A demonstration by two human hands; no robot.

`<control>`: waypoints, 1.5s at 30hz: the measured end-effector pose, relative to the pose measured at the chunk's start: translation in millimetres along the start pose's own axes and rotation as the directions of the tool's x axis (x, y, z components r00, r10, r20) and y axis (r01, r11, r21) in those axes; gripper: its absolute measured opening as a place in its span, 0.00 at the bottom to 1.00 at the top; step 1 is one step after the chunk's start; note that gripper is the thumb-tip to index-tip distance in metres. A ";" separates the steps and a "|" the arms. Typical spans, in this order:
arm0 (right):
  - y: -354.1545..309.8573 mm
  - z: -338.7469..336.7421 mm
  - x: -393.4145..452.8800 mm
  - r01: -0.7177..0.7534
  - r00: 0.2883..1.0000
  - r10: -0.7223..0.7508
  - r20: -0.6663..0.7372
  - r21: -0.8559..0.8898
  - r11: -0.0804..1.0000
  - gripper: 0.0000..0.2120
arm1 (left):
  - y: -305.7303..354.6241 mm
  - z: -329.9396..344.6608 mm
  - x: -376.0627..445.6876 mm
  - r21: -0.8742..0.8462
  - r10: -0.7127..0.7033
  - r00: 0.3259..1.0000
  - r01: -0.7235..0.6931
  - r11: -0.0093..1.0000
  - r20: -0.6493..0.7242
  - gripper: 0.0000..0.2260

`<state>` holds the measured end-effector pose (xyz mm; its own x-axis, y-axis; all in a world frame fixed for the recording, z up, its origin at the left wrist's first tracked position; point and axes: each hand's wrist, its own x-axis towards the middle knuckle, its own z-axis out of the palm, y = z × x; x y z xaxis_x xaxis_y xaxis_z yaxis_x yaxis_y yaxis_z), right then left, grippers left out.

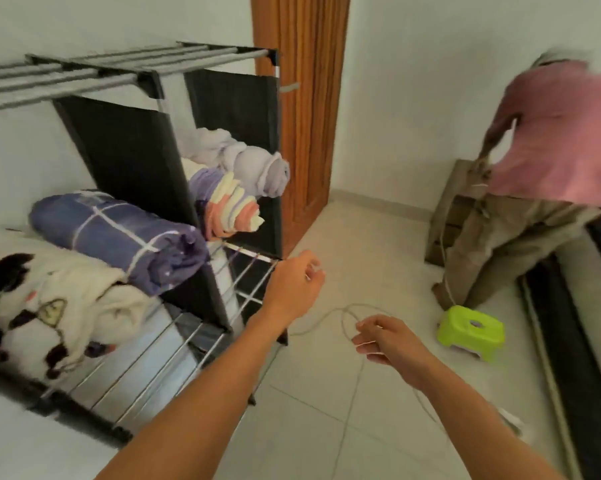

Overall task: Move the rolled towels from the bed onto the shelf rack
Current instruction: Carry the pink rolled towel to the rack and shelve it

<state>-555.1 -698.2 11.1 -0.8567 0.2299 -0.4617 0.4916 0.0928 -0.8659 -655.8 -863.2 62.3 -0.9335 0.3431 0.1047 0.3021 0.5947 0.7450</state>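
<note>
The black shelf rack with metal bars stands at left against the wall. On its left shelf lie a rolled blue checked towel and a rolled white and black towel. The right compartment holds a rolled lilac towel above a striped pastel roll. My left hand hovers in front of the rack's lower right corner, pinching a thin white cord. My right hand is lower and to the right, fingers closed on the same cord, which loops between both hands.
A wooden door stands behind the rack. Another person in a pink shirt bends over at right beside a dark bed frame. A green plastic stool sits on the tiled floor.
</note>
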 end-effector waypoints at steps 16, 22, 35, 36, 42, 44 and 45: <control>295.2 -381.4 -303.6 0.142 0.498 0.527 -0.688 0.665 0.733 0.05 | 303.7 470.9 -172.0 -0.048 0.097 0.341 -0.148 0.988 0.935 0.07; 357.5 -451.8 -354.1 0.267 0.340 0.635 -0.693 0.719 0.642 0.04 | 383.4 565.0 -239.7 -0.010 0.020 0.138 -0.074 0.997 0.990 0.08; 434.1 -600.0 -360.3 0.218 0.119 0.771 -0.626 0.774 0.595 0.05 | 454.5 730.2 -269.7 0.361 -0.317 -0.203 0.240 0.901 0.927 0.22; 439.8 -610.7 -361.1 0.198 0.110 0.777 -0.619 0.780 0.593 0.05 | 458.7 738.8 -268.6 0.392 -0.345 -0.225 0.219 0.894 0.911 0.24; 472.9 -696.6 -361.7 -0.019 0.106 0.726 -0.679 0.729 0.684 0.09 | 494.1 797.3 -257.6 0.576 -0.531 -0.293 0.088 0.813 0.795 0.38; 487.3 -730.1 -361.5 -0.138 0.125 0.677 -0.726 0.663 0.736 0.15 | 500.3 809.9 -259.8 0.628 -0.582 -0.297 0.086 0.773 0.757 0.38; 491.6 -744.6 -362.6 -0.199 0.135 0.654 -0.745 0.626 0.754 0.18 | 501.2 814.3 -263.1 0.658 -0.608 -0.303 0.093 0.747 0.734 0.39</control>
<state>113.6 -14.6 -103.8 0.3222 0.8131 -0.4849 0.4433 -0.5822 -0.6816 -101.3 -63.3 -128.2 0.2406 0.0680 -0.9682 0.2659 0.9548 0.1331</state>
